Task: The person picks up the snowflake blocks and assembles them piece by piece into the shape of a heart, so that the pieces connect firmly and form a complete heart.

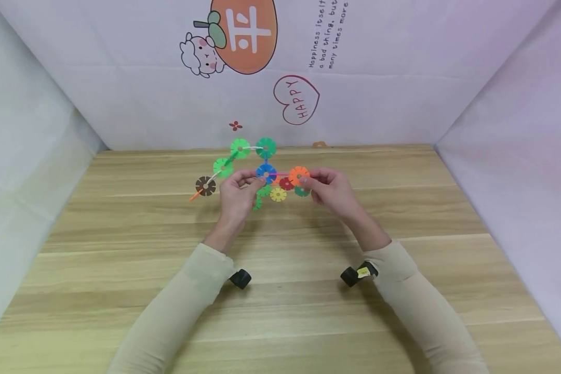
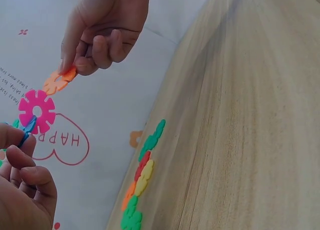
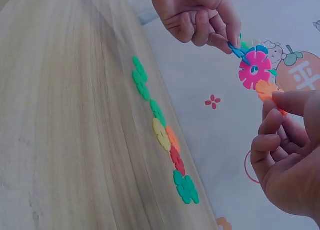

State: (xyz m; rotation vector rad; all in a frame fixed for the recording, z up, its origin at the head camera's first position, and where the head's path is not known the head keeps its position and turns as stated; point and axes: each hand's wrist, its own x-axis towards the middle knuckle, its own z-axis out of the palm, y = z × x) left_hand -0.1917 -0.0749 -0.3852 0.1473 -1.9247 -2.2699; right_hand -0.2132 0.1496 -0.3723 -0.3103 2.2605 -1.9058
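Note:
A chain of slotted snowflake discs is held up between both hands. My left hand [image 1: 236, 200] pinches a blue disc [image 1: 272, 169] between thumb and fingertips. With thumb and fingers, my right hand [image 1: 337, 195] grips an orange disc [image 1: 297, 171]. Between them, a pink disc [image 3: 247, 77] is slotted to both, nearly edge-on in the head view. From the blue end the chain runs up and left through a dark green disc [image 1: 259, 143], light green discs [image 1: 222, 162] and white ones seen edge-on, to a brown disc [image 1: 201, 182] with an orange one at its tip.
Loose discs lie on the wooden table [image 1: 280, 311] below the hands: yellow [image 1: 278, 199], red [image 3: 176, 159], orange [image 3: 172, 139] and several green [image 3: 186, 188]. A printed white cloth [image 1: 378, 93] stands behind the table's far edge. White cloth also hangs at both sides.

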